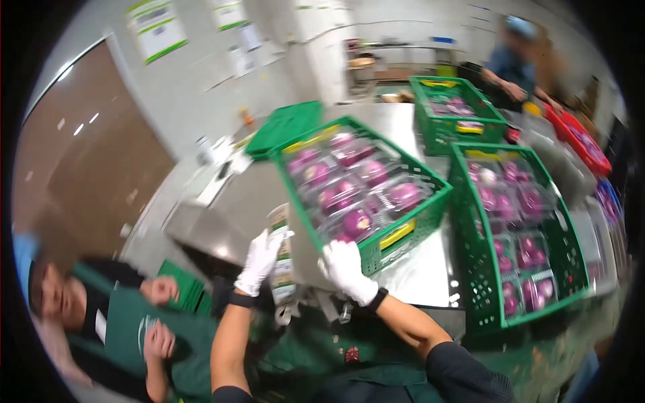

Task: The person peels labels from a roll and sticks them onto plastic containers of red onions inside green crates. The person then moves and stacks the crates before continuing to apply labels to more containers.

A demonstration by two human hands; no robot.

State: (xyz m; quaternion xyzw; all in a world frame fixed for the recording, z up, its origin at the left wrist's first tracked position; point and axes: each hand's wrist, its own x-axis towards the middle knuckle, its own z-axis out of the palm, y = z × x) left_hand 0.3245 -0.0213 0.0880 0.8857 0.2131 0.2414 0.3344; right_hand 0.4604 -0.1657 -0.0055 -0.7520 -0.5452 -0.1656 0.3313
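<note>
My left hand, in a white glove, is at the edge of a printed strip that looks like labels. Its fingers are closed together at the strip's upper part. My right hand, also gloved in white, has its fingers bent over the near corner of a green plastic crate. This crate sits at an angle on the metal table. Inside it are several clear plastic boxes of round purple produce, likely red onions.
To the right stands another green crate with similar boxes; a third crate is behind. A green folded crate or lid lies back left. One person is close on my left; another works far right near a red crate.
</note>
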